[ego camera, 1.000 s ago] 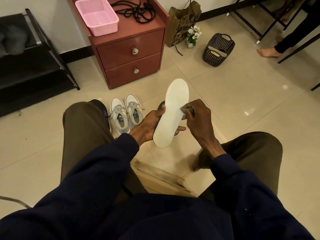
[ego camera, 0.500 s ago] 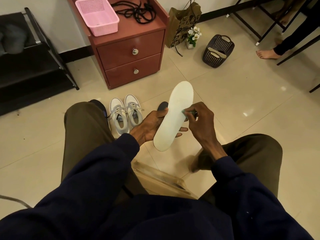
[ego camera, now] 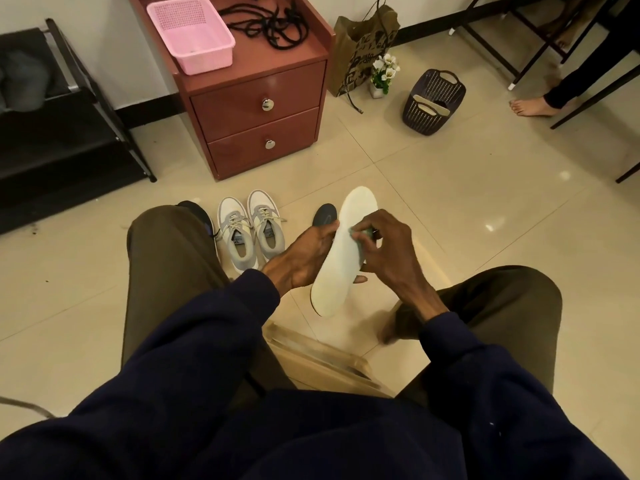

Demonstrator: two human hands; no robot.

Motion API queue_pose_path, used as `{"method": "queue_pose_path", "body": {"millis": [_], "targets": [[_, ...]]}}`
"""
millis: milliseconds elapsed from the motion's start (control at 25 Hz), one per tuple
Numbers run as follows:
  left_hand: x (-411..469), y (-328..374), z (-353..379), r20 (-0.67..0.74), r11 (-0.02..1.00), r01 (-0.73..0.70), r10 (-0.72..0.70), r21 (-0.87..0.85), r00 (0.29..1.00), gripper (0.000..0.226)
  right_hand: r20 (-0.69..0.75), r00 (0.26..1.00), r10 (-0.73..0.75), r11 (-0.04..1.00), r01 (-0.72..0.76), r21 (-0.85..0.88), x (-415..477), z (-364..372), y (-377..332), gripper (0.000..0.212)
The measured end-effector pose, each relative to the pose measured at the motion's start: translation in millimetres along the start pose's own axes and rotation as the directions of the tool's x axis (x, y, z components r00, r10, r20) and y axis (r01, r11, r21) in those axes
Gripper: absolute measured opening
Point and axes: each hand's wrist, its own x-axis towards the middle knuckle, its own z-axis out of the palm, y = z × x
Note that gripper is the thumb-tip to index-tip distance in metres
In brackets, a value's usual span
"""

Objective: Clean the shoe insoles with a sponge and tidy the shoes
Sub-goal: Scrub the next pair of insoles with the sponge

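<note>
Insole [ego camera: 337,271], pale and long, hung above the floor between the person's knees, heel end near the lap, toe end pointing away toward the drawer cabinet [ego camera: 258,109]. The left hand [ego camera: 304,258] gripped its left edge, fingers [ego camera: 360,279] curled underneath. The right hand [ego camera: 391,247] pinched a small green sponge [ego camera: 362,233] against the right edge, nearer the toe, so most unwiped length, I judged, lay toward the heel. A dark basket [ego camera: 420,121] near the far wall held what looked like two pale strips [ego camera: 427,107]. Grey sneakers [ego camera: 247,230] stood on the floor left of the hands.
</note>
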Motion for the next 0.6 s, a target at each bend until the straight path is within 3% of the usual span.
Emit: {"method": "queue_pose_path", "body": {"millis": [120, 200, 320, 400, 520, 600], "targets": [[2, 2, -5, -0.077, 0.999, -0.014, 0.011, -0.032, 0.997, 0.060, 0.224, 0.966, -0.132, 0.991, 0.133, 0.010, -11, 13, -20, 0.003], [1, -2, -6, -0.057, 1.000, 0.016, -0.017, -0.018, 0.998, 0.062, 0.134, 0.985, -0.112, 0.991, 0.121, -0.060, -2, 12, -11, 0.002], [3, -7, -7, 0.037, 0.993, 0.094, -0.096, 0.066, 0.995, 0.069, -0.107, 0.993, 0.049, 0.994, -0.060, -0.095, 9, -3, 15, 0.002], [3, -8, -5, 0.079, 0.995, 0.090, -0.093, 0.049, 0.992, 0.066, -0.083, 0.995, 0.047, 0.998, -0.051, -0.046, 5, 0, 13, 0.003], [4, -5, -5, 0.029, 0.998, 0.062, -0.062, -0.020, 0.998, 0.057, 0.091, 0.992, -0.085, 0.995, 0.089, -0.043, -4, 13, -7, 0.003], [1, -6, -4, 0.034, 0.998, 0.062, -0.063, 0.016, 0.997, 0.061, 0.014, 0.996, -0.083, 0.994, 0.084, -0.065, 3, 11, -3, 0.001]]}}
